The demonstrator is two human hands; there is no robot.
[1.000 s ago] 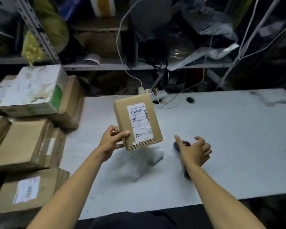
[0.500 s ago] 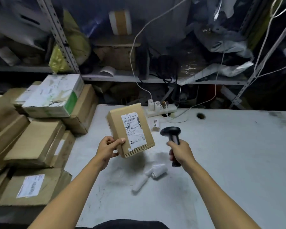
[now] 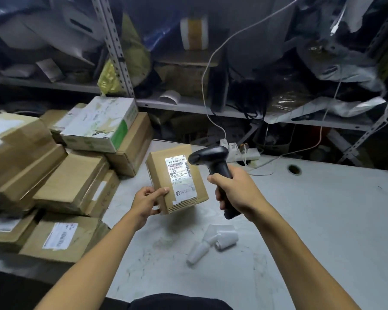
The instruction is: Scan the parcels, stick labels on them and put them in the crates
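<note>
A small brown cardboard parcel (image 3: 160, 175) with a white shipping label (image 3: 180, 176) is held up above the table, gripped at its lower left corner by my left hand (image 3: 147, 201). My right hand (image 3: 234, 190) grips the handle of a black barcode scanner (image 3: 211, 156). The scanner's head sits just right of the parcel, aimed at the label, which glows brightly at its top. A white roll of labels (image 3: 224, 239) with a loose curled strip lies on the table below my hands.
A stack of cardboard parcels (image 3: 72, 182) crowds the left side of the grey table (image 3: 323, 220), topped by a white and green box (image 3: 99, 124). A white power strip (image 3: 244, 153) and cables lie at the table's back edge. Cluttered metal shelves rise behind.
My right hand picked up the scanner from the table and raised it to the parcel's label. The label now glows under the scanner's light. The view has moved closer.
</note>
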